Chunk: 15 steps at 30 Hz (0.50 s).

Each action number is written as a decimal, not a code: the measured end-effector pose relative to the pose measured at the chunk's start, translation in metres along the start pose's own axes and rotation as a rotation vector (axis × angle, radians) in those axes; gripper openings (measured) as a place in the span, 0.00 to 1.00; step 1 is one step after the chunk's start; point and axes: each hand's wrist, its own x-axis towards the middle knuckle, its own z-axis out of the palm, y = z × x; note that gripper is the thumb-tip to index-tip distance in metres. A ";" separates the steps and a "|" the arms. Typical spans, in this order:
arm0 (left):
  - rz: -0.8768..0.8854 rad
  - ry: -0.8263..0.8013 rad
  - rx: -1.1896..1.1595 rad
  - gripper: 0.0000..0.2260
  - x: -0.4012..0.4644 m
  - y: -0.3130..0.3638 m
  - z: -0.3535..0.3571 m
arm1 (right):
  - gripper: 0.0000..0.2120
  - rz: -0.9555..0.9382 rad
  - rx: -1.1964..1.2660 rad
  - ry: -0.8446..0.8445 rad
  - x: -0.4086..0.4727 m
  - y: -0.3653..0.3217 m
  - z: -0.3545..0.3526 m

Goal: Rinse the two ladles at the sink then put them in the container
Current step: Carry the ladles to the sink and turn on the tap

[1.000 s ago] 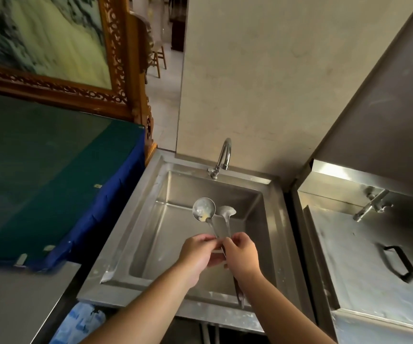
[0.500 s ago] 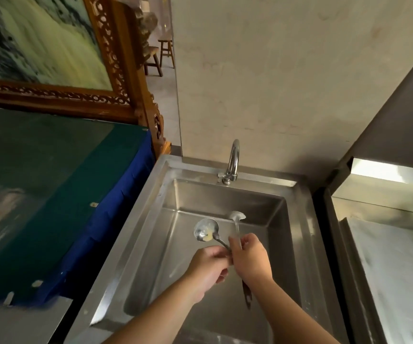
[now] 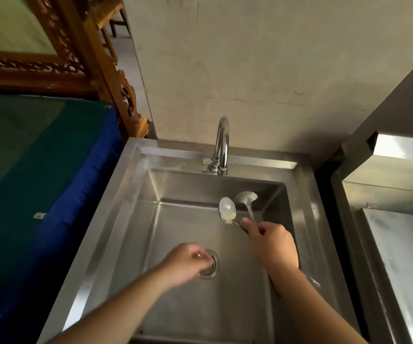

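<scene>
A plain beige wall backed a stainless sink set between a bench under a blue-edged green cloth on the left and a steel unit on the right, with a carved wooden frame leaning at the far left. The tap arched over the basin's rear edge, and no water could be seen running from it. The right hand was clenched around both ladle handles at once, bundling them so the bowls stood side by side over the back right of the basin, just below and a little right of the spout, probably so that one stream could reach both. The nearer ladle faced up and carried a pale smear of residue at the lower edge of its bowl; the second ladle lay just behind it, tilted on its side. The handle ends stuck out past the wrist near the sink's right rim. The left hand hung over the drain with its grip released and nothing in it, likely freed to work the tap lever or rub the bowls. Judging by the dry-looking basin and the residue, rinsing had not begun. No container for the ladles was in view.
</scene>
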 end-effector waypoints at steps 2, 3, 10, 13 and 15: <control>0.072 0.073 0.098 0.03 0.035 0.008 -0.024 | 0.31 0.020 -0.021 0.015 0.007 0.000 0.006; 0.104 0.105 0.144 0.02 0.052 0.014 -0.034 | 0.31 0.029 -0.031 0.019 0.011 0.000 0.009; 0.334 0.370 0.468 0.17 0.143 0.069 -0.089 | 0.31 0.053 0.009 0.078 0.029 -0.010 0.028; 0.437 0.471 0.612 0.21 0.171 0.089 -0.100 | 0.30 0.037 0.048 0.092 0.033 -0.018 0.032; 0.477 0.475 0.710 0.22 0.187 0.099 -0.106 | 0.30 0.016 0.063 0.094 0.036 -0.024 0.034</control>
